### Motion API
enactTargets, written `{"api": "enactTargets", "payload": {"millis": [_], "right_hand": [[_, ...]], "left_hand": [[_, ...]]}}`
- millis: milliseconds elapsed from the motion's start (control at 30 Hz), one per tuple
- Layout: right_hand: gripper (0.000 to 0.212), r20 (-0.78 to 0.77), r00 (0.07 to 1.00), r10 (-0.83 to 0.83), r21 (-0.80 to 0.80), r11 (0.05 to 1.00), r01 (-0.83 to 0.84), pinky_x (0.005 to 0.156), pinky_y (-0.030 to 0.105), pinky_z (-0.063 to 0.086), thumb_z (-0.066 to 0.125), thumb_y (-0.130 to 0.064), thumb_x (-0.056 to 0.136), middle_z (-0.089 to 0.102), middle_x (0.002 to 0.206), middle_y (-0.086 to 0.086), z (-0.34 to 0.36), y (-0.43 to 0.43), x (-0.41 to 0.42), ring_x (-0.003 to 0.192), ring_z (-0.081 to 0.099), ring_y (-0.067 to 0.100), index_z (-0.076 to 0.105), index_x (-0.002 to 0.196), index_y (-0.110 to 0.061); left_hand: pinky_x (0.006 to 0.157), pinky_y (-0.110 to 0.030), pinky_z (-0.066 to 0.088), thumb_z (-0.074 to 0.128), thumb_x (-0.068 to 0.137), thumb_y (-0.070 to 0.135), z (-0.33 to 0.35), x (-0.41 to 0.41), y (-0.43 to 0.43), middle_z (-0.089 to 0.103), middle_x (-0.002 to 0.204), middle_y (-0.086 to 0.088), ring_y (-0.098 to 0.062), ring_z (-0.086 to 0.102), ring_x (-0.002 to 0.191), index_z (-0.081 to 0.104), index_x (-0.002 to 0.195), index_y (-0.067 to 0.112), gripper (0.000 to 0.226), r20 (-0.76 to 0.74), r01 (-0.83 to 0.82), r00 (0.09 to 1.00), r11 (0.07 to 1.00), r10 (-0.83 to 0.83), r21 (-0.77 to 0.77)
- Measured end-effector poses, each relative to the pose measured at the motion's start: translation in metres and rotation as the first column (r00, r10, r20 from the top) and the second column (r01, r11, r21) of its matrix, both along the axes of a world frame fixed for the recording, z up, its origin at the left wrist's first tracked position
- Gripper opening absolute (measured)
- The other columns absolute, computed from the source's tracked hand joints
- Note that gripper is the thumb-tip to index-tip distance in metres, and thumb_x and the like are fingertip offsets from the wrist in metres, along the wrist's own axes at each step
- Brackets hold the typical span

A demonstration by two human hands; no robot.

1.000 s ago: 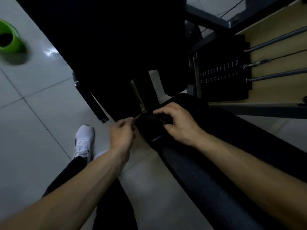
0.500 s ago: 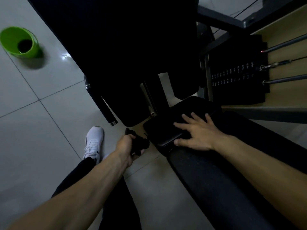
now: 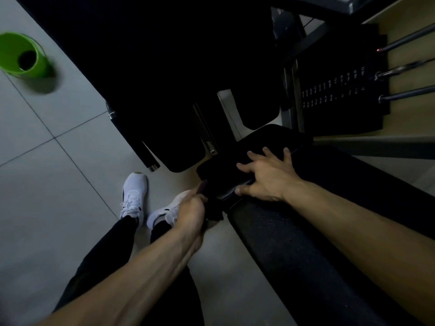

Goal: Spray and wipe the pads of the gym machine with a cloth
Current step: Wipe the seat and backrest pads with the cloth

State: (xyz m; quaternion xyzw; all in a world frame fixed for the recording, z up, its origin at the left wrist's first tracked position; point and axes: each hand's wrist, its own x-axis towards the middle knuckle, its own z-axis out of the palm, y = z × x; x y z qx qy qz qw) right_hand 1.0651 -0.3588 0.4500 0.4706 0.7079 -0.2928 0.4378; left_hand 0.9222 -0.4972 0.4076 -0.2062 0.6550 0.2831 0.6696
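A small black pad (image 3: 270, 140) of the gym machine sits at the head of a long black padded bench (image 3: 294, 255). My right hand (image 3: 266, 180) lies flat on the small pad with fingers spread and the thumb at its near edge. My left hand (image 3: 190, 210) grips a dark cloth (image 3: 215, 211) at the pad's lower left corner; the cloth hangs from my fist and is hard to make out in the dim light. No spray bottle is in view.
A large black back pad (image 3: 164, 67) fills the upper middle. The weight stack (image 3: 341, 95) with steel guide rods stands at the upper right. A green bucket (image 3: 22, 55) sits on the tiled floor at far left. My white shoes (image 3: 134, 194) are below the machine.
My right hand let go of the dark thing at the pad's edge and spread flat on the small pad. My left hand took the dark cloth and now holds it against the pad's corner.
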Motion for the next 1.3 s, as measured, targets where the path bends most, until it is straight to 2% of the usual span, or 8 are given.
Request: {"api": "enactTargets", "payload": {"millis": [133, 267, 533, 633, 733, 800, 1000, 1300], "right_hand": [[0.081, -0.005, 1.000, -0.007, 0.015, 1.000, 0.007, 0.121, 0.062, -0.015, 0.059, -0.078, 0.084, 0.012, 0.172, -0.005, -0.003, 0.000, 0.001, 0.159, -0.002, 0.028, 0.036, 0.155, -0.048], [0.081, -0.008, 1.000, -0.022, 0.023, 0.999, 0.023, 0.121, 0.062, -0.014, 0.061, -0.078, 0.082, 0.015, 0.172, -0.005, -0.005, -0.001, 0.001, 0.159, 0.000, 0.027, 0.038, 0.154, -0.047], [0.082, -0.014, 0.998, -0.055, 0.020, 0.998, 0.056, 0.123, 0.061, -0.013, 0.064, -0.076, 0.082, 0.017, 0.172, -0.004, 0.003, 0.000, -0.002, 0.159, 0.001, 0.026, 0.042, 0.153, -0.043], [0.087, -0.061, 0.996, -0.067, 0.036, 0.997, 0.069, 0.124, 0.060, -0.010, 0.064, -0.075, 0.083, 0.020, 0.171, 0.000, 0.008, -0.001, 0.001, 0.159, 0.004, 0.026, 0.039, 0.157, -0.037], [0.080, -0.096, 0.991, -0.095, 0.165, 0.980, 0.110, 0.127, 0.056, -0.005, 0.056, -0.070, 0.091, 0.023, 0.170, 0.009, 0.018, 0.004, 0.014, 0.159, 0.007, 0.028, 0.038, 0.158, -0.031], [0.074, 0.010, 0.997, -0.075, 0.310, 0.948, 0.068, 0.126, 0.058, -0.005, 0.050, -0.066, 0.094, 0.022, 0.169, 0.013, 0.028, 0.010, 0.028, 0.158, 0.007, 0.032, 0.040, 0.157, -0.028], [0.095, 0.257, 0.941, -0.222, 0.377, 0.919, 0.114, 0.124, 0.062, 0.000, 0.033, -0.081, 0.092, 0.006, 0.171, 0.019, 0.048, 0.009, 0.062, 0.157, 0.003, 0.040, 0.013, 0.164, -0.023], [0.104, 0.289, 0.907, -0.305, 0.422, 0.891, 0.165, 0.124, 0.055, 0.017, 0.040, -0.080, 0.089, 0.030, 0.162, 0.021, 0.060, 0.020, 0.077, 0.147, 0.030, 0.039, 0.021, 0.162, -0.008]], "left_hand": [[0.053, -0.031, 0.046, 0.038, 0.100, 0.009, -0.002, 0.001, 0.017, 0.067, 0.085, -0.015, -0.028, 0.058, 0.059, 0.065, 0.113, 0.032, 0.038, -0.045, -0.019, 0.999, 1.000, 0.019, 0.002], [0.079, -0.041, 0.058, 0.043, 0.106, 0.020, -0.009, 0.012, 0.029, 0.071, 0.105, -0.010, -0.032, 0.070, 0.088, 0.066, 0.111, 0.029, 0.025, -0.096, -0.014, 0.995, 1.000, 0.013, -0.013], [0.082, -0.029, 0.056, 0.045, 0.100, 0.004, 0.043, 0.021, -0.006, 0.070, 0.118, 0.002, -0.013, 0.065, 0.096, 0.062, 0.131, 0.041, 0.051, -0.064, 0.211, 0.977, 0.953, -0.202, 0.218], [0.095, -0.001, 0.037, 0.046, 0.095, -0.006, 0.040, 0.005, -0.022, 0.042, 0.138, 0.022, 0.012, 0.045, 0.117, 0.049, 0.148, 0.034, 0.066, -0.496, 0.732, 0.680, 0.537, -0.541, 0.418], [0.092, -0.027, 0.053, 0.059, 0.087, -0.003, 0.023, -0.007, -0.032, 0.037, 0.148, 0.000, -0.017, 0.054, 0.119, 0.049, 0.150, 0.034, 0.073, -0.879, 0.987, 0.153, 0.027, -0.451, 0.158], [0.072, -0.038, 0.057, 0.068, 0.084, 0.005, 0.015, -0.012, -0.026, 0.048, 0.133, -0.003, -0.023, 0.062, 0.099, 0.053, 0.144, 0.029, 0.067, -0.910, 0.996, -0.011, -0.089, -0.414, 0.029], [0.050, -0.030, 0.035, 0.079, 0.068, 0.010, 0.017, -0.019, 0.020, 0.053, 0.097, 0.002, -0.022, 0.057, 0.072, 0.061, 0.104, 0.021, 0.042, -0.942, 0.959, -0.103, -0.282, -0.321, -0.009], [0.062, -0.020, 0.033, 0.068, 0.091, 0.024, 0.013, 0.009, 0.080, 0.044, 0.106, 0.018, -0.006, 0.049, 0.087, 0.068, 0.117, 0.029, 0.027, -0.930, 0.931, -0.066, -0.357, -0.362, 0.073]]}}
